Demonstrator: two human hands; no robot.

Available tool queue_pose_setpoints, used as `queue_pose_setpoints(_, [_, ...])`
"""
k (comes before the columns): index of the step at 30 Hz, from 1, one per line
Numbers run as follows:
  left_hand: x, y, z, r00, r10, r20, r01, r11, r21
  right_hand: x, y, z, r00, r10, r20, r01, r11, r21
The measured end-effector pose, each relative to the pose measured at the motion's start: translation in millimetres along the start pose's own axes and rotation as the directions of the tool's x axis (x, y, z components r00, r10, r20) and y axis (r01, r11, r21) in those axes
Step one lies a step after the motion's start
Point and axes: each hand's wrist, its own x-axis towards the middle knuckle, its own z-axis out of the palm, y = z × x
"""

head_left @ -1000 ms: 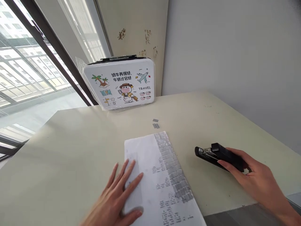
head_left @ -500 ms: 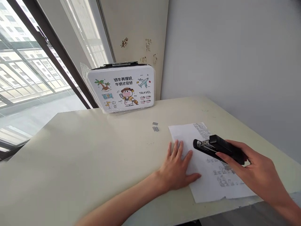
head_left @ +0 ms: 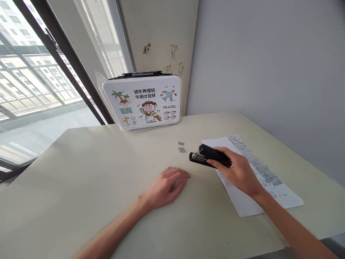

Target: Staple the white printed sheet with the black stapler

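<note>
My right hand (head_left: 238, 171) is wrapped around a black stapler (head_left: 212, 155), raised over the left part of the printed paper. The stapler's front end points left, with a gap between its upper and lower arms. My left hand (head_left: 169, 185) rests on the table to the lower left of the stapler. Its fingers are loosely bent, the thumb stands apart from them, and nothing is in it. The white paper (head_left: 234, 196) lies tilted on the table, partly covered by my right hand and forearm. Small grey staple strips (head_left: 181, 149) lie beyond my left hand.
A white suitcase (head_left: 148, 104) with cartoon prints and clear plastic around it stands at the back of the pale table (head_left: 88, 172). A grey wall (head_left: 264, 61) borders the right side. Window panes with dark frames are at the left.
My left hand has come off the paper and moved left onto the table. My right hand has carried the stapler left. The paper lies shifted and turned, showing more print along its right side.
</note>
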Motion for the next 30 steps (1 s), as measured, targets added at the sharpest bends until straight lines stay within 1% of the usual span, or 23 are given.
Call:
queue_pose_setpoints(1, [-7.9, -3.5, -10.6, 0.993, -0.100, -0.061, 0.100, 0.995, -0.009, 6.3, -0.6, 9.9, 0.999, -0.022, 0.040, 0.021, 1.000, 0.023])
queue_pose_setpoints(2, [-13.9, -6.9, -19.2, 0.970, -0.205, -0.128, 0.204, 0.979, -0.023, 12.4, -1.4, 20.0, 0.996, -0.046, 0.078, 0.042, 0.998, 0.045])
queue_pose_setpoints(3, [-18.1, -10.4, -25.9, 0.932, -0.305, -0.194, 0.302, 0.952, -0.045, 17.9, -2.5, 29.9, 0.991, -0.071, 0.116, 0.063, 0.996, 0.065])
queue_pose_setpoints(5, [-22.3, -17.2, -34.2, 0.828, -0.470, -0.306, 0.454, 0.882, -0.127, 27.0, -4.9, 47.9, 0.977, -0.120, 0.177, 0.104, 0.990, 0.098])
queue_pose_setpoints(6, [-22.7, -20.2, -36.3, 0.776, -0.531, -0.339, 0.501, 0.847, -0.180, 30.3, -6.0, 55.6, 0.969, -0.141, 0.203, 0.120, 0.987, 0.110])
queue_pose_setpoints(7, [-22.6, -22.7, -37.4, 0.733, -0.581, -0.353, 0.533, 0.813, -0.232, 32.8, -7.0, 62.1, 0.961, -0.156, 0.228, 0.132, 0.984, 0.118])
queue_pose_setpoints(8, [-22.0, -24.7, -37.7, 0.701, -0.621, -0.352, 0.556, 0.784, -0.276, 34.4, -7.7, 67.4, 0.955, -0.167, 0.246, 0.140, 0.982, 0.125])
queue_pose_setpoints(9, [-21.4, -26.0, -37.6, 0.682, -0.648, -0.341, 0.570, 0.762, -0.308, 35.2, -8.0, 71.6, 0.948, -0.177, 0.263, 0.146, 0.980, 0.132])
queue_pose_setpoints(10, [-20.6, -26.7, -37.2, 0.674, -0.664, -0.325, 0.578, 0.747, -0.328, 35.5, -7.9, 74.7, 0.943, -0.183, 0.279, 0.149, 0.979, 0.140])
queue_pose_setpoints(12, [-19.1, -26.6, -36.3, 0.677, -0.674, -0.297, 0.584, 0.737, -0.340, 34.5, -6.8, 78.2, 0.937, -0.179, 0.299, 0.139, 0.979, 0.153])
queue_pose_setpoints(15, [-16.4, -24.1, -36.1, 0.680, -0.676, -0.284, 0.590, 0.734, -0.336, 30.8, -3.6, 79.4, 0.944, -0.138, 0.299, 0.086, 0.980, 0.181])
queue_pose_setpoints(17, [-14.7, -22.5, -36.7, 0.674, -0.683, -0.282, 0.595, 0.728, -0.342, 27.8, -1.1, 79.9, 0.962, -0.082, 0.260, 0.026, 0.977, 0.211])
queue_pose_setpoints(20, [-13.5, -21.7, -37.3, 0.649, -0.706, -0.283, 0.610, 0.705, -0.363, 24.2, 3.3, 82.9, 0.989, 0.041, 0.145, -0.076, 0.966, 0.248])
queue_pose_setpoints(22, [-13.7, -22.0, -37.3, 0.632, -0.719, -0.289, 0.617, 0.693, -0.374, 23.0, 6.3, 86.4, 0.988, 0.123, 0.091, -0.142, 0.958, 0.250])
queue_pose_setpoints(23, [-13.8, -22.2, -37.3, 0.625, -0.723, -0.295, 0.619, 0.689, -0.377, 22.7, 7.6, 88.2, 0.985, 0.152, 0.082, -0.168, 0.954, 0.249])
queue_pose_setpoints(26, [-13.5, -22.6, -38.6, 0.598, -0.718, -0.357, 0.613, 0.696, -0.374, 22.5, 9.6, 92.3, 0.979, 0.190, 0.076, -0.204, 0.943, 0.263])
queue_pose_setpoints(30, [-12.3, -24.4, -43.1, 0.566, -0.630, -0.532, 0.573, 0.764, -0.296, 22.3, 7.9, 93.0, 0.976, 0.201, 0.084, -0.216, 0.945, 0.248])
